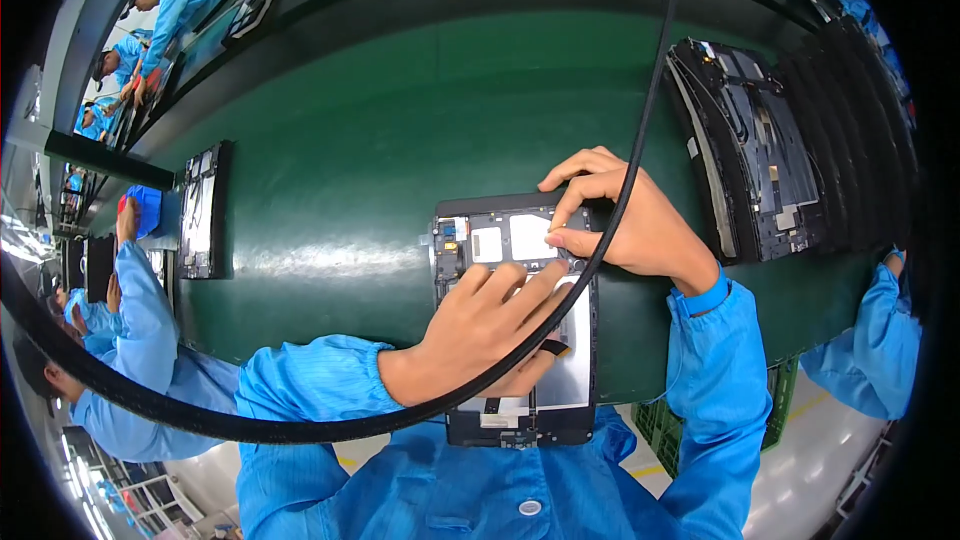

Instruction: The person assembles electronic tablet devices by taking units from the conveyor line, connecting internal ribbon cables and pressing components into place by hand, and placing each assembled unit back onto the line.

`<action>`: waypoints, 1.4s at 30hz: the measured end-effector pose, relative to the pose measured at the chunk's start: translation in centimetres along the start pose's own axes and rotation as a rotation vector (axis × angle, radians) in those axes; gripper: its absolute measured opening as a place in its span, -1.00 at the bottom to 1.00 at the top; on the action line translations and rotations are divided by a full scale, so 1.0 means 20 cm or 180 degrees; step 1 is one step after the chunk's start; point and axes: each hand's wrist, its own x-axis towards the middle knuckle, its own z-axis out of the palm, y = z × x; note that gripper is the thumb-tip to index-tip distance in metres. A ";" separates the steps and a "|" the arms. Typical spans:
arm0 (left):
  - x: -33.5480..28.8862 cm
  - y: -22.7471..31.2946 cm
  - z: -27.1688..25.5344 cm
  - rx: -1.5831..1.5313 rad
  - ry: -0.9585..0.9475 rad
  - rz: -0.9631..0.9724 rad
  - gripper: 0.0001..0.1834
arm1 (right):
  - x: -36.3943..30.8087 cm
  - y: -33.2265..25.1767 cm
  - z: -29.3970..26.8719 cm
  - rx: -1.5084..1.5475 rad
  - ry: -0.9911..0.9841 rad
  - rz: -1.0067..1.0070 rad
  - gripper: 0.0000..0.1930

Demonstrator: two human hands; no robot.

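Note:
An opened tablet lies before me at the table's near edge, its inner side up, with silver plates, small boards and a dark frame. My left hand rests across its middle, fingers bent and apart. Beside that thumb a short black flex cable with a gold end sticks up. Over the upper right part, my right hand brings thumb and forefinger together at the edge of a white plate. What the pinch holds, if anything, is too small to make out. A blue band circles my right wrist.
A thick black cable loops close to the camera, crossing in front of both hands. Several opened tablets stand stacked at the right of the green table. Another tablet lies at left. Co-workers in blue sit on both sides.

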 end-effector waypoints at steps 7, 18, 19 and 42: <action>0.02 -0.01 0.00 -0.0210 0.0014 0.0022 -0.38 | -0.01 -0.01 0.01 0.0030 0.0107 0.0053 -0.85; 0.02 -0.02 -0.01 0.0007 0.0136 0.0186 -0.41 | -0.07 -0.03 -0.04 -0.0181 -0.0658 -0.0169 -0.09; 0.02 -0.02 -0.01 0.0006 0.0077 0.0168 -0.40 | -0.06 -0.02 -0.04 -0.0089 -0.0755 -0.0059 -0.06; -0.15 -0.03 -0.03 -0.1198 0.0533 0.0209 -0.39 | -0.03 -0.12 -0.05 0.0316 -0.0984 0.0451 -0.06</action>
